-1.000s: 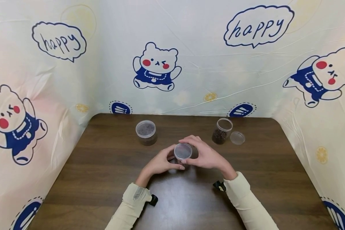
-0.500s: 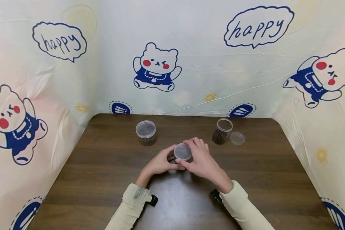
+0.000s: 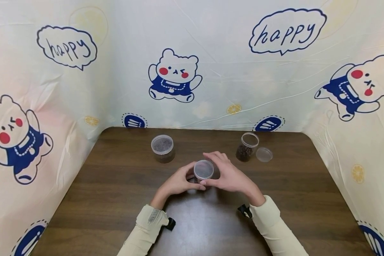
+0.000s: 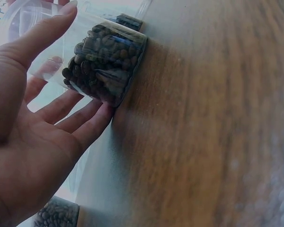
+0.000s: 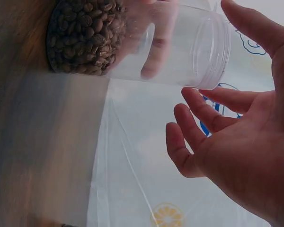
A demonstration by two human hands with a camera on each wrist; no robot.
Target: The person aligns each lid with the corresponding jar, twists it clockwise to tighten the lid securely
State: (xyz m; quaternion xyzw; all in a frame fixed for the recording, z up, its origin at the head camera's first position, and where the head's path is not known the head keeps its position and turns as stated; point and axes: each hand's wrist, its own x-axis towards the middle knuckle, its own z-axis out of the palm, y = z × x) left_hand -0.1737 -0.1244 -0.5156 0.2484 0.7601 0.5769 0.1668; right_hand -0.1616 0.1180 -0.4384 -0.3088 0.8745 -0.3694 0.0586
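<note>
A clear plastic jar (image 5: 173, 45), part filled with coffee beans (image 4: 104, 56), stands upright on the table, its round lid (image 3: 203, 169) on top. My left hand (image 3: 180, 179) holds the jar's side, thumb on the near side and fingers round the far side. At the lid, my right hand (image 3: 232, 175) has its thumb and fingers spread loosely around the rim. The right thumb is at or near the rim's near edge in the head view; the right wrist view shows fingertips (image 5: 189, 92) close to the rim, contact hard to tell.
A wide lidded jar (image 3: 163, 147) with dark contents stands at the back left. An open jar (image 3: 247, 145) of dark beans stands back right, a loose clear lid (image 3: 264, 154) beside it. Printed cloth (image 3: 211, 78) surrounds the brown table (image 3: 115, 185).
My right hand turned at the lid with its wrist swinging nearer, then swung back outward, its fingers now spread wider. The left hand and the jar stay in place.
</note>
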